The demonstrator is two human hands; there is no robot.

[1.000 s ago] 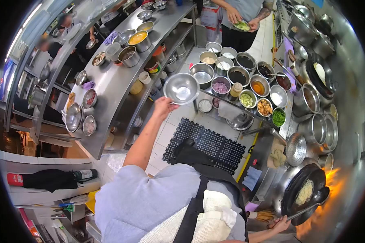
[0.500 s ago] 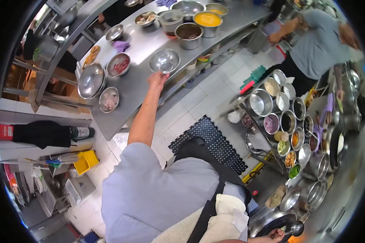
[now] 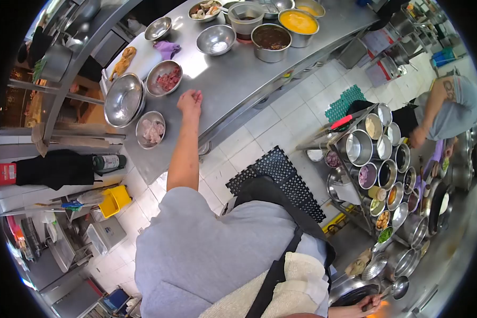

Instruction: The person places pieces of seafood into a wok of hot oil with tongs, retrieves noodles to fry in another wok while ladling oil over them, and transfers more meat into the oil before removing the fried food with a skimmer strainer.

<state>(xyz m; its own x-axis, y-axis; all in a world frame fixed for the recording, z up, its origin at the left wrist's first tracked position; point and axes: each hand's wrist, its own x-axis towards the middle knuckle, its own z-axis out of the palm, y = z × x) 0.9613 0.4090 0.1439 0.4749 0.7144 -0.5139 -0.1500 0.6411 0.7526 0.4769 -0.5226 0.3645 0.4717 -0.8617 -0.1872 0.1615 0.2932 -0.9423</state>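
My left hand (image 3: 190,103) is above the steel counter (image 3: 222,79), its fingers curled in with nothing visible in them. It is nearest to a metal bowl of raw red meat (image 3: 168,80), just to its left, and is apart from it. Farther back on the counter sits an empty metal bowl (image 3: 216,41). At the lower right, my right hand (image 3: 371,303) grips the dark handle of a ladle (image 3: 400,288). The ladle's round bowl is held beside a dark wok (image 3: 358,294), with orange flame showing near the hand.
A bowl of pale raw meat (image 3: 151,131) and stacked bowls (image 3: 123,100) stand at the counter's left. Sauce containers (image 3: 271,40) line its back. A rack of ingredient pots (image 3: 373,153) is at right, with a co-worker (image 3: 456,106) behind. A black mat (image 3: 278,180) covers some floor.
My left hand has let go of the empty bowl, which now sits farther back on the counter. That hand has drawn back toward the red meat. The co-worker has moved and bends lower.
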